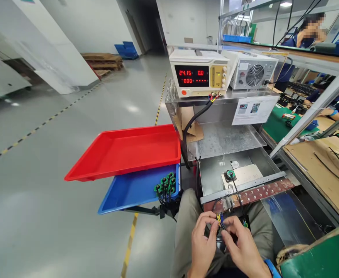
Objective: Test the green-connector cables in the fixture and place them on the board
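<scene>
The connector, a small yellow-and-blue part, is at the lower centre of the frame, above the grey trousers. The left hand pinches it between bent fingers; the fingers of the right hand curl in beside it. It cannot be told whether they grip the connector or its thin dark wires. The fingers cover part of the connector, so its outline is unclear.

Above the hands, a sunken sheet-metal surface carries a flat, silvery plate. A round green part with a black cable sits at the plate's left end. A reddish strip, dotted with round metal studs, runs along the near edge.

At centre left, a smooth red tray overlaps and partly hides a blue tray. Green-ended cables cluster at the blue tray's right end.
</scene>
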`<control>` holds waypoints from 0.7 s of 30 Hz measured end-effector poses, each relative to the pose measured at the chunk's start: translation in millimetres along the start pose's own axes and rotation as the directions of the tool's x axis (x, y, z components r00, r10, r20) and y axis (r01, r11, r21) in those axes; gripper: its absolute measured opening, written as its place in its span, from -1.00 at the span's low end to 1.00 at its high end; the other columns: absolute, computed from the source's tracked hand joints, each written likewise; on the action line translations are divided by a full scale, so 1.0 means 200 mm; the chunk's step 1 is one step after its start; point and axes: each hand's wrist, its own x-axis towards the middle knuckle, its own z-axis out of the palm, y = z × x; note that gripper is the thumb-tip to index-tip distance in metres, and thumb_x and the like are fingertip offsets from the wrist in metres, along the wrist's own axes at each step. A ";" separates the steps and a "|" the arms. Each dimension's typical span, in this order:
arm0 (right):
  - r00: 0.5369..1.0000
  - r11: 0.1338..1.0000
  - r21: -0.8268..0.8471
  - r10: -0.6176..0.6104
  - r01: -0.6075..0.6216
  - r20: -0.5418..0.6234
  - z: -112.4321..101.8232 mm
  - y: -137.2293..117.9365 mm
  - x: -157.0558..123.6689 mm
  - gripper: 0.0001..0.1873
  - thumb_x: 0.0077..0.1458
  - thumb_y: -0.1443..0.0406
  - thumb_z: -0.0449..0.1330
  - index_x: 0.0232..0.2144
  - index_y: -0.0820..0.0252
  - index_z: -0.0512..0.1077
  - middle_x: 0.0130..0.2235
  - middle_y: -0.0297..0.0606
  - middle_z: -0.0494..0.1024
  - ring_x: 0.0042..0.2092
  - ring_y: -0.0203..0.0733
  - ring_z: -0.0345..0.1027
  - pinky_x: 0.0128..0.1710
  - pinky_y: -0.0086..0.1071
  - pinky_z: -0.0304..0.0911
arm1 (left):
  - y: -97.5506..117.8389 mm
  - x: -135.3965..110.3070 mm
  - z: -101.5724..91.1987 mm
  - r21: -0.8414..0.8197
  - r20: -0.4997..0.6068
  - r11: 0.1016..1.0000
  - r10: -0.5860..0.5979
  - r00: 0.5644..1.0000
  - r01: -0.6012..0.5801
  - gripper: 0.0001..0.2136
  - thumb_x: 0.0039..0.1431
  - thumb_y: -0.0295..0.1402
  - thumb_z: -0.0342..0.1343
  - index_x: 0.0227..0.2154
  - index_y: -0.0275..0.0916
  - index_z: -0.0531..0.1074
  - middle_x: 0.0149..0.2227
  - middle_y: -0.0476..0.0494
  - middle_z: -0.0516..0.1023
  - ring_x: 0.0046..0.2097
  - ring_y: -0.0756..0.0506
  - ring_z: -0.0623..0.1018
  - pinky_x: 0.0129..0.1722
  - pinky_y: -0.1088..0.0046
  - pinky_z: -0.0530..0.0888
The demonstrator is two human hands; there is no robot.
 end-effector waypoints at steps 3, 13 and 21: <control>1.000 0.995 0.096 0.011 -0.011 0.003 0.06 0.03 0.01 -0.73 0.34 0.09 0.04 -0.30 0.13 0.32 -0.47 -0.37 0.40 -0.45 -0.26 0.26 -0.43 -0.43 0.14 | -0.08 0.00 -0.03 -0.127 0.148 0.985 -0.093 0.985 0.112 -0.76 0.29 -0.20 0.10 -0.45 -0.23 0.40 -0.28 -0.13 0.58 -0.21 -0.07 0.59 -0.17 0.40 0.53; 0.983 0.984 -0.054 0.165 -0.170 -0.085 0.22 0.15 0.21 -0.84 0.12 0.23 0.08 -0.49 0.09 0.24 -0.58 -0.39 0.38 -0.54 -0.24 0.26 -0.52 -0.44 0.07 | -0.27 -0.07 -0.04 0.333 0.094 0.943 -0.013 0.995 -0.019 -0.77 0.35 -0.34 -0.06 -0.08 -0.21 0.47 -0.07 -0.25 0.56 -0.02 -0.17 0.58 -0.02 0.16 0.58; 0.982 0.969 -0.167 0.174 -0.183 -0.070 0.21 0.17 0.26 -0.90 0.00 0.34 0.06 -0.53 0.11 0.24 -0.59 -0.43 0.35 -0.52 -0.27 0.22 -0.48 -0.43 0.02 | -0.29 -0.08 -0.05 0.499 0.243 0.818 0.185 0.952 -0.286 -0.67 0.26 -0.59 -0.10 -0.07 -0.26 0.50 -0.08 -0.26 0.51 -0.03 -0.15 0.55 -0.06 0.27 0.61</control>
